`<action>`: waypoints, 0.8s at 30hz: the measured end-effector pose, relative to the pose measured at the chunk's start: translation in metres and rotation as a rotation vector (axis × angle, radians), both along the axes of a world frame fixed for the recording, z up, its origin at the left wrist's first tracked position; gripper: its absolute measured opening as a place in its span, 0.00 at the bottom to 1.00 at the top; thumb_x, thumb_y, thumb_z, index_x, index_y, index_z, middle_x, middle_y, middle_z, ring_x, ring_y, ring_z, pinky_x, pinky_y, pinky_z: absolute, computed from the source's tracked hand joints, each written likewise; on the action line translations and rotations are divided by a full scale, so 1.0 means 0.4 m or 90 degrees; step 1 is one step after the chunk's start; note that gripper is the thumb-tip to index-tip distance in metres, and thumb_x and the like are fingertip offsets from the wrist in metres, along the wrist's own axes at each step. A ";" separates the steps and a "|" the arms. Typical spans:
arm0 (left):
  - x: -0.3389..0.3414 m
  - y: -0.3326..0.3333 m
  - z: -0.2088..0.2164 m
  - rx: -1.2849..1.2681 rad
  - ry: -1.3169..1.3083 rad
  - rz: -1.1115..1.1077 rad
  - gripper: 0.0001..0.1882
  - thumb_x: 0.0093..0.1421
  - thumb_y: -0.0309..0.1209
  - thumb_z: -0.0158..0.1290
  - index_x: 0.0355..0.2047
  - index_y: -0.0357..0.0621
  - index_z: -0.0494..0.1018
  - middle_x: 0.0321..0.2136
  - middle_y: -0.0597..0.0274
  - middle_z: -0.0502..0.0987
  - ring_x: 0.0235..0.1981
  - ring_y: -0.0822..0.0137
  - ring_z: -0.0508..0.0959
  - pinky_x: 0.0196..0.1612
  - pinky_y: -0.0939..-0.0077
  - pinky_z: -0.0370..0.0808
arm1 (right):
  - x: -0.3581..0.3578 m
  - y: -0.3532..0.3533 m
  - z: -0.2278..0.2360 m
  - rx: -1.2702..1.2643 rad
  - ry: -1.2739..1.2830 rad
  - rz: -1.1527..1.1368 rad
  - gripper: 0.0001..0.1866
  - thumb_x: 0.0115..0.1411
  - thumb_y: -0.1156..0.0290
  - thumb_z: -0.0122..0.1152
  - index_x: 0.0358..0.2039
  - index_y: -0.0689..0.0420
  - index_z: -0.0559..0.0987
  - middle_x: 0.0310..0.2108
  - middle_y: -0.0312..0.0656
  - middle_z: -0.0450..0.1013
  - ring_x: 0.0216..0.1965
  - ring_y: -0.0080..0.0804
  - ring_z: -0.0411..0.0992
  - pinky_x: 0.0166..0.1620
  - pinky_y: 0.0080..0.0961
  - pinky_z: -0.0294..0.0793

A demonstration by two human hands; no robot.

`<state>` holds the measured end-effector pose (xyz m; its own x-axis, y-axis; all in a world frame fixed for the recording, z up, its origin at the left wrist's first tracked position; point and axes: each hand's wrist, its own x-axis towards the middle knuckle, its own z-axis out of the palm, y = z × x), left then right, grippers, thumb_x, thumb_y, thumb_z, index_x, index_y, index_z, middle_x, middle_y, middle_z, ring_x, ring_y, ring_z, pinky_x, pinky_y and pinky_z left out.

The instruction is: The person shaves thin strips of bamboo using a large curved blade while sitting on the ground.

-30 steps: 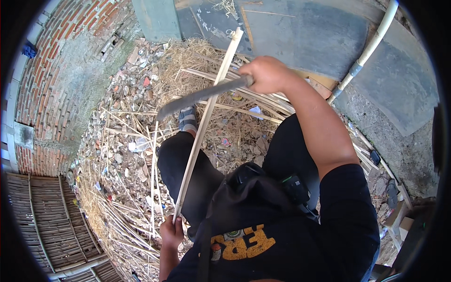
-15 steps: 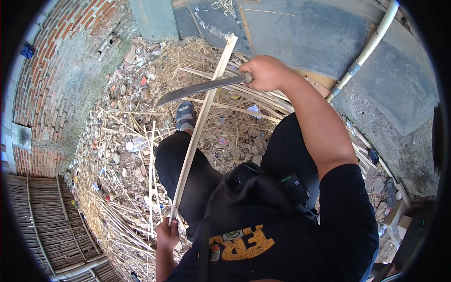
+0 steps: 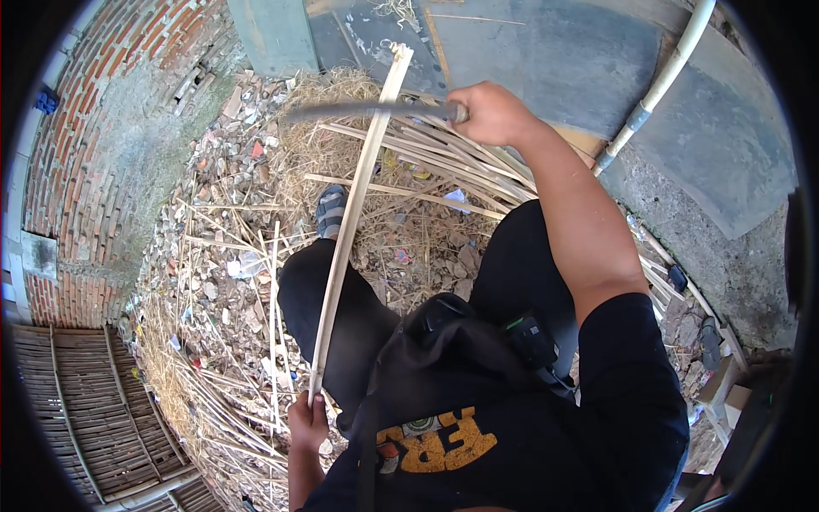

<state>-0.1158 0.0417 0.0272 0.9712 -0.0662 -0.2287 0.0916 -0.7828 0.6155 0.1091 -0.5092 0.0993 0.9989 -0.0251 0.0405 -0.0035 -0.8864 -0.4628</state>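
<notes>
A long pale bamboo strip (image 3: 348,235) slants up and away across my left leg. Its near end is gripped by my left hand (image 3: 307,421), fingers closed round it. My right hand (image 3: 488,113) is wrapped round the handle of a machete (image 3: 341,111). The blade, slightly smeared by motion, points left and crosses the strip near its far end. Whether the edge touches the strip I cannot tell. The strip's far tip looks frayed.
Split bamboo strips (image 3: 461,158) lie in a pile beyond my right knee. Straw shavings (image 3: 337,94) and rubble (image 3: 226,171) cover the ground. A brick wall (image 3: 94,128) stands left, above a slatted bamboo panel (image 3: 81,410). A pale pole (image 3: 657,94) leans at the far right.
The machete has moved farther from me along the bamboo strip, toward its far tip, and its blade lies more level. The strip's far end has shifted slightly left. My left hand keeps its hold.
</notes>
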 end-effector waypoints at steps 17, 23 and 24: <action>0.019 0.006 -0.002 0.061 -0.021 -0.058 0.15 0.68 0.34 0.49 0.26 0.37 0.68 0.13 0.49 0.69 0.15 0.52 0.72 0.22 0.61 0.65 | 0.013 -0.046 -0.027 0.096 -0.073 -0.220 0.22 0.57 0.56 0.64 0.47 0.56 0.81 0.40 0.53 0.79 0.44 0.52 0.77 0.48 0.41 0.75; 0.020 -0.034 0.026 -0.029 0.089 -0.008 0.18 0.70 0.38 0.47 0.29 0.35 0.72 0.16 0.53 0.73 0.18 0.62 0.74 0.24 0.65 0.67 | -0.006 0.040 -0.004 0.154 -0.087 -0.031 0.17 0.55 0.61 0.66 0.45 0.50 0.83 0.32 0.48 0.80 0.37 0.49 0.78 0.42 0.41 0.77; 0.019 -0.050 0.040 -0.025 0.093 -0.004 0.19 0.71 0.38 0.46 0.30 0.34 0.73 0.17 0.54 0.74 0.19 0.65 0.74 0.25 0.66 0.68 | -0.012 0.070 -0.002 0.156 -0.084 -0.028 0.17 0.55 0.61 0.66 0.45 0.50 0.83 0.32 0.48 0.80 0.37 0.49 0.78 0.42 0.41 0.77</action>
